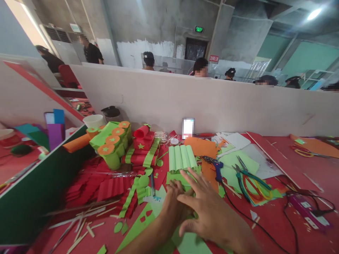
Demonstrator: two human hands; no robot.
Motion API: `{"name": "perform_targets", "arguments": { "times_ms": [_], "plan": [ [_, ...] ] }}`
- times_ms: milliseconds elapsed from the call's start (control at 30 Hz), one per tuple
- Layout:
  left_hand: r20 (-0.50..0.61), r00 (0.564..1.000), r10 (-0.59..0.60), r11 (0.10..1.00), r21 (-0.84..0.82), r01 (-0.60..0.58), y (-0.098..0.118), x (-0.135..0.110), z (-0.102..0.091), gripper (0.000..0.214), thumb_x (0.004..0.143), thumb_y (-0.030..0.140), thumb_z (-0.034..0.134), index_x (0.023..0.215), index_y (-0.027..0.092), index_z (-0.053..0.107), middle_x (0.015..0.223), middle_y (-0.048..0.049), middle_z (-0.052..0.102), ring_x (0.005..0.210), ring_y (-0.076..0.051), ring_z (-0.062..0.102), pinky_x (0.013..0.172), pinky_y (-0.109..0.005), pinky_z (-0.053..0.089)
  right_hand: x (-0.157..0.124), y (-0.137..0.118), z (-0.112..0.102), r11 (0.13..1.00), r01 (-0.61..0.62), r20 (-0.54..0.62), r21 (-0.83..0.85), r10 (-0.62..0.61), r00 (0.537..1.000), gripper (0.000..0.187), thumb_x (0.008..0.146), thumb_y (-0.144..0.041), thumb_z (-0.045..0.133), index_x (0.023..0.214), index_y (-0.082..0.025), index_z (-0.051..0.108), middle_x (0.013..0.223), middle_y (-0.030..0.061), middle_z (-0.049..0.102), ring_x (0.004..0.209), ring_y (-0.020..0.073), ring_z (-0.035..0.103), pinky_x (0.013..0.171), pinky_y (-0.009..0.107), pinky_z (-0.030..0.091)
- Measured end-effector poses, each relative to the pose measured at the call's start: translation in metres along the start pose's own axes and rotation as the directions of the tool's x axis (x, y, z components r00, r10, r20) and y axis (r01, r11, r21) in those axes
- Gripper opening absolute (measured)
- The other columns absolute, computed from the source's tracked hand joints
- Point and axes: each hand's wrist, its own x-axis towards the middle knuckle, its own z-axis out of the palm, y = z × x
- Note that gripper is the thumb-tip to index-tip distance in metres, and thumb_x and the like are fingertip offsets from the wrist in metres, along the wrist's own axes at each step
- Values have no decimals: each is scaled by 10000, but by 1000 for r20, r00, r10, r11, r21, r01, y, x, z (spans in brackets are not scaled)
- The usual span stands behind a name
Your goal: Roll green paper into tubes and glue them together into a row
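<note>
My right hand (pixel 205 203) reaches over the red table with its fingers spread, and it partly covers my left hand. Beneath it, my left hand (pixel 173 201) is closed with curled fingers low over green paper; whatever it grips is hidden. Just beyond the fingers lies a pale green paper piece (pixel 182 157) formed into side-by-side tubes. A flat bright green sheet (pixel 141 227) extends under my left forearm. Left of my hands are cut green paper pieces (pixel 143 185) and a dark slim tool (pixel 153 185).
Orange-topped green paper cylinders (pixel 111 158) and red rolls with green strips (pixel 141 153) stand at left. A blue glue gun (pixel 218 169), pliers (pixel 245 180), scissors (pixel 261 190) and a purple power strip (pixel 307 208) with cords lie at right. A lit phone (pixel 188 127) leans against the white partition (pixel 159 102).
</note>
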Motion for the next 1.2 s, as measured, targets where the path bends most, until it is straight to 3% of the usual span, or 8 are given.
{"name": "perform_targets", "arguments": {
  "times_ms": [100,233,367,500,633,767,967,1200],
  "plan": [
    [75,997,-18,994,105,11,1,3,-8,530,906,498,463,1379,259,472,1015,-179,627,944,-379,591,741,-487,448,-6,17,13,983,-174,-61,-50,171,983,252,861,-295,611,1107,-277,660,1597,6,159,1440,392,130,1094,639,250],
    [99,995,-16,990,138,2,-8,4,-16,637,909,588,389,1465,284,329,955,-149,638,834,-315,621,704,-434,467,-25,70,9,919,-377,-147,-114,360,921,406,803,-16,426,1063,-221,662,1502,93,365,1393,313,311,1065,507,370],
    [91,996,-5,997,79,-3,-19,-1,-17,508,946,474,410,1365,195,475,1064,-154,628,952,-299,609,802,-435,476,-36,101,-18,906,-413,-16,-86,414,910,420,796,-29,397,1057,-238,651,1275,86,590,1205,254,540,1005,437,436],
    [60,998,19,999,32,-21,-25,-6,-14,486,939,463,440,1334,186,496,1136,-151,613,1048,-313,574,870,-465,466,-39,109,-43,922,-387,57,-17,387,920,414,821,-110,421,1140,-283,621,1280,28,599,1203,222,542,1009,394,428],
    [31,999,20,1000,23,-21,-28,-5,-10,503,920,473,480,1337,193,490,1170,-148,601,1078,-324,557,888,-482,460,-43,118,-48,914,-402,96,-58,406,909,427,800,-99,425,1116,-284,645,1307,15,590,1221,221,524,1015,378,407],
    [11,1000,25,1000,18,-25,-28,-1,-7,499,917,470,485,1333,194,494,1167,-143,599,1084,-326,550,882,-480,461,-34,115,-37,916,-377,119,-139,393,912,299,849,-180,481,1067,-253,673,1222,44,643,1153,249,545,991,381,401],
    [9,1000,-3,1000,2,3,-23,0,-5,486,930,453,464,1350,209,482,1202,-141,585,1100,-310,537,900,-468,441,23,100,-5,896,-284,-14,-342,298,955,237,909,-138,461,959,-202,683,974,88,696,975,270,572,875,378,405],
    [-5,1000,-7,1000,-3,7,-24,0,-1,490,931,446,463,1365,218,476,1244,-136,570,1107,-313,527,887,-458,441,47,122,31,902,-250,-44,-353,251,967,141,889,-147,552,920,-190,682,970,98,657,974,253,562,838,331,416]
  ]
}}
